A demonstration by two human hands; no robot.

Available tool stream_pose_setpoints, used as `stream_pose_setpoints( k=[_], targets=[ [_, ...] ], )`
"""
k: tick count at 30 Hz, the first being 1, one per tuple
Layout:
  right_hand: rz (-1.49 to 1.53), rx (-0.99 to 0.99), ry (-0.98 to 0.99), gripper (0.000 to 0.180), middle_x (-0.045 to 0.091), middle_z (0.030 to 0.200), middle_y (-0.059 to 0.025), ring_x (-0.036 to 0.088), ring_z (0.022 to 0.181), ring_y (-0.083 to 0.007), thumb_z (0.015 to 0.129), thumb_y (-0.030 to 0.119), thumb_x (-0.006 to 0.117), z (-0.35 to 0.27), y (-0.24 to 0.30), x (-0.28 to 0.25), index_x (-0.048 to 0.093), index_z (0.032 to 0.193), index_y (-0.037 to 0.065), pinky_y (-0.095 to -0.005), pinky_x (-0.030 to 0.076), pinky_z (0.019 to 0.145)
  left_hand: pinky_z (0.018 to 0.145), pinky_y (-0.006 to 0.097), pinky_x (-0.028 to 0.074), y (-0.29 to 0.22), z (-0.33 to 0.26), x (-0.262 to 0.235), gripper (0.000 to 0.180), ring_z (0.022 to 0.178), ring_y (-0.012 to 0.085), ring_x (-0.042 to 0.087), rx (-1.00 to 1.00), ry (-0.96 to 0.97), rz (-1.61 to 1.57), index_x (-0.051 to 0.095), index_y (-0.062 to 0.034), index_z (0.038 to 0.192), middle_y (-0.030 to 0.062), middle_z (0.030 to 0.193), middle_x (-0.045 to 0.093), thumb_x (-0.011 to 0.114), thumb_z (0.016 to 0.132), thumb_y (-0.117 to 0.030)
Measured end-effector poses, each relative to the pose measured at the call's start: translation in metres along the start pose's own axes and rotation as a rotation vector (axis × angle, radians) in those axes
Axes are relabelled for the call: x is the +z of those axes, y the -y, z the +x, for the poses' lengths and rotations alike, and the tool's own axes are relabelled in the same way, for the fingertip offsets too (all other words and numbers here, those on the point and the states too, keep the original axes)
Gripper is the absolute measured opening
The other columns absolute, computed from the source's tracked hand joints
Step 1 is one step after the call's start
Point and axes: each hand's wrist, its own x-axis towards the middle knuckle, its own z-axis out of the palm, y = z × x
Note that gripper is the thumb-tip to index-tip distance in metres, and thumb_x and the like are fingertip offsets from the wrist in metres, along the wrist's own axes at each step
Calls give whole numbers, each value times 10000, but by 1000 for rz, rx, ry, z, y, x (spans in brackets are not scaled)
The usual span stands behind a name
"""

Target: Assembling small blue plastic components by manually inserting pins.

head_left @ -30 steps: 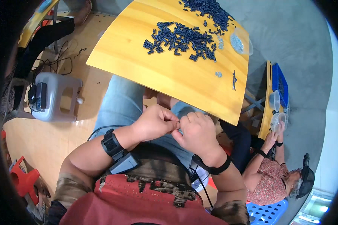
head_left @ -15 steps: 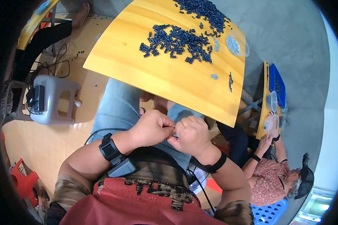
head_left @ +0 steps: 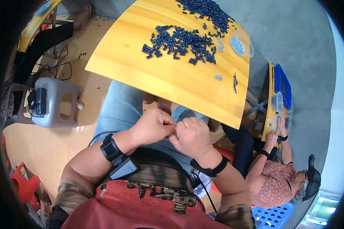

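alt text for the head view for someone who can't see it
A person's left hand and right hand are pinched close together beside a yellow table with two heaps of small dark parts; anything held is too small to tell. A co-worker sits at right.

Dark blue pieces (head_left: 199, 46), yellow wood-grained tabletop (head_left: 122, 57)

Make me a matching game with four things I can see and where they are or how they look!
1. Left bare hand
2. Small dark oblong pieces
3. Grey plastic stool
4. Blue rectangular tray

A. On the floor, with a black box on it
B. Right of the big yellow wooden table
C. Fingers pinched, next to the right hand
D. Heaped on that table

Pairs: 1-C, 2-D, 3-A, 4-B
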Motion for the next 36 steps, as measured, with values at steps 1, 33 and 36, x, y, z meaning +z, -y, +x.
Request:
stream_pose_setpoints(
  k=[1, 33, 36],
  targets=[
    [3, -1, -2, 235, 537, 641, -58, 558, 657, -245, 607, 260, 731, 3, 0, -2, 572, 645, 91, -384, 445, 594, 499, 241, 407, -5, 1, -3, 70, 556, 78, 544, -2, -2, 2, 714, -22, 802, 37, 646, 643, 651, 795, -52],
    [123, 84, 102, 223, 564, 654, -98, 590, 665, -285, 665, 223, 727, -9, 8, -10, 572, 628, 66, -402, 484, 602, 478, 257, 383, 0, -3, -1, 103, 499, 68, 496, -78, 138, -6, 702, 24, 743, 56, 536, 590, 676, 764, -74],
    [162, 86, 89, 224, 565, 646, -95, 589, 657, -281, 659, 225, 723, -10, 7, -11, 570, 620, 67, -397, 485, 601, 457, 266, 369, 2, -3, 2, 106, 472, 69, 482, 9, 95, 0, 688, 23, 708, 71, 511, 566, 675, 750, -73]
  ],
)
